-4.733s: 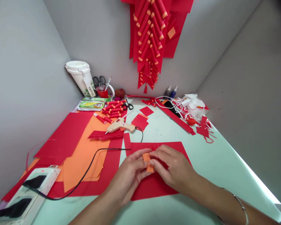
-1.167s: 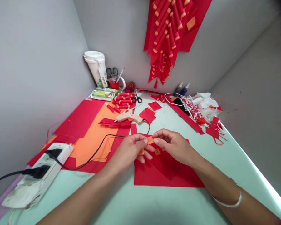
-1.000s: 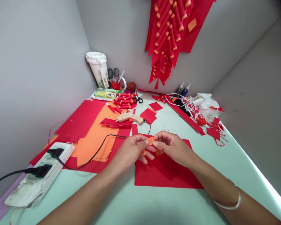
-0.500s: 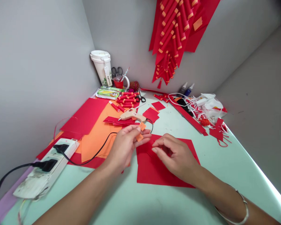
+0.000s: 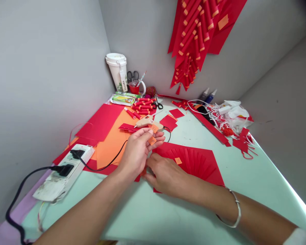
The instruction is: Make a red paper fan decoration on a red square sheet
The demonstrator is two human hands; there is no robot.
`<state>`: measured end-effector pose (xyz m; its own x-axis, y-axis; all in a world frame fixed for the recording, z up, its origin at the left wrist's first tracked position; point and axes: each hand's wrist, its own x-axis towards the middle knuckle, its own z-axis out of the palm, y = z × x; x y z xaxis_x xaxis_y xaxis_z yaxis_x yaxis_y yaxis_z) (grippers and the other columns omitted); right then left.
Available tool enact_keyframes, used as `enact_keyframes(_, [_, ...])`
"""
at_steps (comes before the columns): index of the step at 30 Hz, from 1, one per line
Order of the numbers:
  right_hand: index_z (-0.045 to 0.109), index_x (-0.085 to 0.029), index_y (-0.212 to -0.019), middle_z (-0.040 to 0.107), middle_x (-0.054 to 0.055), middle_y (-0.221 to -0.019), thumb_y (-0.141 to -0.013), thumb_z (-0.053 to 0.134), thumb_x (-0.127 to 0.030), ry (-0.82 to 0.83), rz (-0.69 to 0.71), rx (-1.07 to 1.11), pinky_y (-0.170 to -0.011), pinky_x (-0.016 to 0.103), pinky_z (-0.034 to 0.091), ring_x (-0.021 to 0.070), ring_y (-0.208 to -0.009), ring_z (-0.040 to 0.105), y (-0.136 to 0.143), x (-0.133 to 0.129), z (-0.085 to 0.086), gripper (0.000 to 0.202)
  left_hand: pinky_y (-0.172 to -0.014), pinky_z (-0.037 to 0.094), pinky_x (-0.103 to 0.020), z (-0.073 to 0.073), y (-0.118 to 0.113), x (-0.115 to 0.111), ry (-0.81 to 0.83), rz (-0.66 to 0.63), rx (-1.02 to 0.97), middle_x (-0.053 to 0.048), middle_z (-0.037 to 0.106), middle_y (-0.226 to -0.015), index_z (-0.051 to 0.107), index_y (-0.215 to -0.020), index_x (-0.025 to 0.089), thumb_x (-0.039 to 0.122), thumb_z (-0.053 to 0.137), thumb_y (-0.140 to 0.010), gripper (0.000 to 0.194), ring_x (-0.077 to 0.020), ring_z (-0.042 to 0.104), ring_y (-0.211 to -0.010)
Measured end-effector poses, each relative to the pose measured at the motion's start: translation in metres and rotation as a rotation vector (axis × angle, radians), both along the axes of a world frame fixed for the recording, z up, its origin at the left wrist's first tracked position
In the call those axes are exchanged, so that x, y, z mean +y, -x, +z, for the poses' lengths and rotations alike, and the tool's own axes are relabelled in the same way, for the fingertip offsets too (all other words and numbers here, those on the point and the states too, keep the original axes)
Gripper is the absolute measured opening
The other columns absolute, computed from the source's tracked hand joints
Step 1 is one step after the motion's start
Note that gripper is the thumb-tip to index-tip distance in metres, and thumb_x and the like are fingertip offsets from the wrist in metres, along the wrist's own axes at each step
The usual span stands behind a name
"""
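Observation:
My left hand [image 5: 136, 148] is raised over the table with its palm turned partly up. Its thumb presses small orange paper squares [image 5: 153, 140] against the fingers. My right hand [image 5: 165, 172] is low beside and under the left one. Its thumb and forefinger stand apart around another bit of orange paper [image 5: 143, 172]; the fingertips are partly hidden. Under the right forearm lies a red paper sheet [image 5: 213, 163] with fan-like folds or strips across it. One small orange paper square [image 5: 178, 160] rests on that sheet.
A glue gun [image 5: 149, 122] lies behind my left hand, its cord running to a power strip [image 5: 63, 173] at left. Red paper rolls [image 5: 144, 107], scissors [image 5: 158, 104] and a lidded white cup [image 5: 117, 71] are farther back. White scraps [image 5: 229, 114] lie at right.
My right hand has moved left and down from the red sheet to beneath my left hand, uncovering the orange square on the sheet. My left hand keeps its hold. The view has shifted slightly.

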<state>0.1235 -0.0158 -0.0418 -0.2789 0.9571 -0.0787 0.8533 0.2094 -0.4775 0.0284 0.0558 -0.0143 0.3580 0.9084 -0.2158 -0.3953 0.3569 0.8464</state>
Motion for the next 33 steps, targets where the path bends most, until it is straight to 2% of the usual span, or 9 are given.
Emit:
enact_keyframes(7, [0.061, -0.016, -0.096, 0.065, 0.009, -0.091, -0.082, 0.051, -0.027, 0.120, -0.027, 0.039, -0.050, 0.027, 0.025, 0.0193, -0.069, 0.057, 0.005, 0.009, -0.006, 0.020, -0.080, 0.059, -0.029, 0.003, -0.002, -0.003, 0.077, -0.033, 0.003, -0.009, 0.074, -0.084, 0.062, -0.082, 0.014, 0.012, 0.058, -0.085, 0.005, -0.0192, 0.072, -0.088])
enact_keyframes(11, [0.062, -0.016, -0.086, 0.065, 0.007, -0.087, -0.080, 0.054, -0.021, 0.106, -0.055, 0.143, -0.053, 0.027, 0.030, 0.0175, -0.070, 0.057, 0.006, 0.005, -0.007, 0.011, -0.083, 0.058, -0.031, 0.006, -0.002, -0.004, 0.095, -0.029, 0.026, -0.009, 0.073, -0.083, 0.061, -0.079, 0.014, 0.012, 0.059, -0.085, 0.006, -0.0190, 0.072, -0.086])
enact_keyframes(14, [0.060, -0.018, -0.075, 0.064, 0.002, -0.077, -0.078, 0.057, -0.016, 0.125, -0.066, 0.288, -0.055, 0.025, 0.035, 0.0141, -0.066, 0.056, -0.003, -0.003, 0.003, 0.005, -0.085, 0.057, -0.032, 0.006, -0.001, -0.003, 0.087, -0.037, 0.035, -0.010, 0.074, -0.087, 0.061, -0.080, 0.014, 0.014, 0.060, -0.084, 0.005, -0.0200, 0.072, -0.089])
enact_keyframes(16, [0.059, -0.019, -0.073, 0.062, 0.000, -0.074, -0.079, 0.061, -0.017, 0.135, -0.103, 0.365, -0.056, 0.024, 0.038, 0.0128, -0.064, 0.054, -0.018, -0.011, 0.015, 0.006, -0.088, 0.056, -0.034, 0.005, 0.000, -0.003, 0.093, -0.065, 0.040, -0.011, 0.073, -0.090, 0.061, -0.080, 0.014, 0.015, 0.061, -0.083, 0.003, -0.0211, 0.071, -0.092])
enact_keyframes(19, [0.059, -0.021, -0.078, 0.056, -0.003, -0.068, -0.081, 0.062, -0.023, 0.159, -0.253, 0.468, -0.052, 0.023, 0.037, 0.0113, -0.058, 0.049, -0.047, -0.023, 0.034, 0.005, -0.088, 0.055, -0.035, 0.002, 0.000, -0.004, 0.103, -0.177, 0.107, -0.009, 0.073, -0.090, 0.060, -0.081, 0.016, 0.017, 0.062, -0.082, 0.003, -0.0200, 0.072, -0.088])
enact_keyframes(22, [0.055, -0.022, -0.080, 0.050, -0.005, -0.061, -0.084, 0.060, -0.028, 0.175, -0.443, 0.551, -0.048, 0.023, 0.032, 0.0100, -0.053, 0.041, -0.072, -0.031, 0.043, 0.009, -0.081, 0.057, -0.034, -0.002, -0.004, -0.009, 0.094, -0.303, 0.205, -0.007, 0.073, -0.084, 0.060, -0.079, 0.017, 0.019, 0.064, -0.082, 0.005, -0.0197, 0.072, -0.082])
enact_keyframes(24, [0.054, -0.021, -0.079, 0.050, -0.005, -0.063, -0.084, 0.061, -0.029, 0.164, -0.500, 0.620, -0.050, 0.023, 0.034, 0.0098, -0.055, 0.042, -0.081, -0.033, 0.042, 0.011, -0.074, 0.058, -0.032, -0.005, -0.008, -0.013, 0.093, -0.366, 0.253, -0.007, 0.072, -0.078, 0.059, -0.075, 0.016, 0.019, 0.067, -0.080, 0.009, -0.0200, 0.073, -0.076])
enact_keyframes(27, [0.054, -0.021, -0.080, 0.054, -0.005, -0.066, -0.082, 0.062, -0.027, 0.172, -0.513, 0.740, -0.054, 0.023, 0.039, 0.0098, -0.058, 0.048, -0.083, -0.031, 0.035, 0.011, -0.065, 0.057, -0.029, -0.010, -0.014, -0.020, 0.087, -0.442, 0.310, -0.007, 0.072, -0.071, 0.059, -0.072, 0.015, 0.017, 0.068, -0.078, 0.011, -0.0175, 0.071, -0.064])
enact_keyframes(33, [0.057, -0.020, -0.084, 0.061, -0.003, -0.071, -0.079, 0.063, -0.024, 0.184, -0.561, 0.806, -0.057, 0.024, 0.046, 0.0111, -0.060, 0.057, -0.084, -0.025, 0.015, 0.009, -0.064, 0.057, -0.028, -0.013, -0.017, -0.024, 0.080, -0.518, 0.331, -0.005, 0.072, -0.071, 0.060, -0.074, 0.015, 0.016, 0.065, -0.078, 0.007, -0.0155, 0.070, -0.062])
